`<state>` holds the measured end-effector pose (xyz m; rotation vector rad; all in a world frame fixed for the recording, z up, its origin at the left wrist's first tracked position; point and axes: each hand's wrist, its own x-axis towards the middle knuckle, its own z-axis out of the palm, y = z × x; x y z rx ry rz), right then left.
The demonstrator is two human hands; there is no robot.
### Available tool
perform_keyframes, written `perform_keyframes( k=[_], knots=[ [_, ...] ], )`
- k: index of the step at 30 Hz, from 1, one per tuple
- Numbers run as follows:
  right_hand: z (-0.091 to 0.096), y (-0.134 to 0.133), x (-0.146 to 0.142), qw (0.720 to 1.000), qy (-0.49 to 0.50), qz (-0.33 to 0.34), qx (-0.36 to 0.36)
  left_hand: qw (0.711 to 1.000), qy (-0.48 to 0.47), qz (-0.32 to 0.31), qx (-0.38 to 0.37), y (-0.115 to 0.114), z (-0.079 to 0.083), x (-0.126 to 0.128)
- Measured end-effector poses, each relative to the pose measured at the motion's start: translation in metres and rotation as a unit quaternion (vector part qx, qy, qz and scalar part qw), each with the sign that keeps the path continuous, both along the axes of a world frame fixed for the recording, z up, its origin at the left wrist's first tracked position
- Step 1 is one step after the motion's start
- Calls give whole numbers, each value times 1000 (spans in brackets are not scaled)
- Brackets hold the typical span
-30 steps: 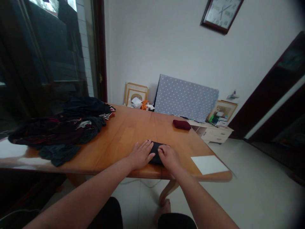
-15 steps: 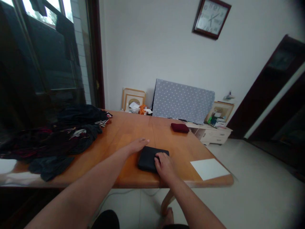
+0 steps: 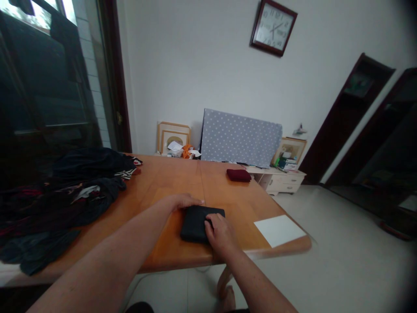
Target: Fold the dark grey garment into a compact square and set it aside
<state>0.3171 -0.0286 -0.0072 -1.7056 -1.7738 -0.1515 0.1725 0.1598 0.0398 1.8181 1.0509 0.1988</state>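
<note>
A folded dark garment (image 3: 194,226), a compact rectangular bundle, lies near the front edge of the wooden table (image 3: 169,178). My left hand (image 3: 185,201) is at its far left edge, with fingers stretched out flat along that edge. On the right part of the bundle rests my right hand (image 3: 221,232), its fingers bent and closed against the cloth, thumb side toward the middle. The undersides of both hands are hidden. Farther back on the table sits a folded maroon garment (image 3: 239,175).
Loose dark clothes (image 3: 87,182) are heaped on the table's left side. A white sheet (image 3: 279,230) lies at the right front corner. Beyond the table stand a polka-dot cloth cover (image 3: 241,137) and a white cabinet (image 3: 285,182). A clock (image 3: 274,28) hangs above.
The view has turned a little to the right, so everything appears shifted left. My left hand has slid rightward along the bundle's far edge. My right hand stays on the bundle.
</note>
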Motion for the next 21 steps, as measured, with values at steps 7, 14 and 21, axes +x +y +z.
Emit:
perform_keyframes(
  k=[7,14,21],
  knots=[
    [0,-1,2,1000,16,13,7,990,-55,-3,-127,-7,7,-12],
    [-6,1,4,999,22,20,15,971,-132,-15,-198,-27,2,-24],
    [-6,1,5,997,62,29,24,977,-143,-21,-156,-36,-3,-19]
  ],
)
